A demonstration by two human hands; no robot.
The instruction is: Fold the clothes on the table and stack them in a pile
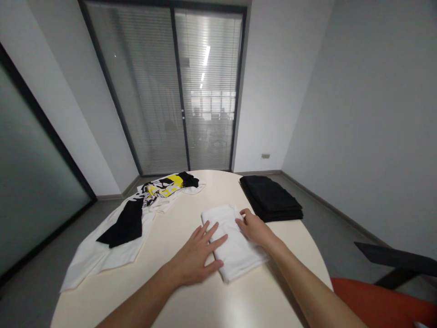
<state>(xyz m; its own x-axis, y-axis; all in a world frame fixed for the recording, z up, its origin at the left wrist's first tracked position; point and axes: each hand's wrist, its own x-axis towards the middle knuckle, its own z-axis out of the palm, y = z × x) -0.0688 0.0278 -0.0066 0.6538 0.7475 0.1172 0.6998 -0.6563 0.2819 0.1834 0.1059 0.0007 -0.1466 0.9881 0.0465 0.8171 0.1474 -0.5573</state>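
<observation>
A folded white garment (229, 243) lies in the middle of a round cream table (191, 300). My left hand (197, 257) rests flat on its left edge with the fingers spread, open. My right hand (254, 228) lies on its right side, fingers stretched out and pressing down, holding nothing.
A stack of folded black clothes (271, 197) sits at the table's right rim. Unfolded white, black and yellow garments (136, 214) sprawl over the left side and hang off the edge. An orange chair (382, 303) stands at the lower right. Glass doors with blinds are behind.
</observation>
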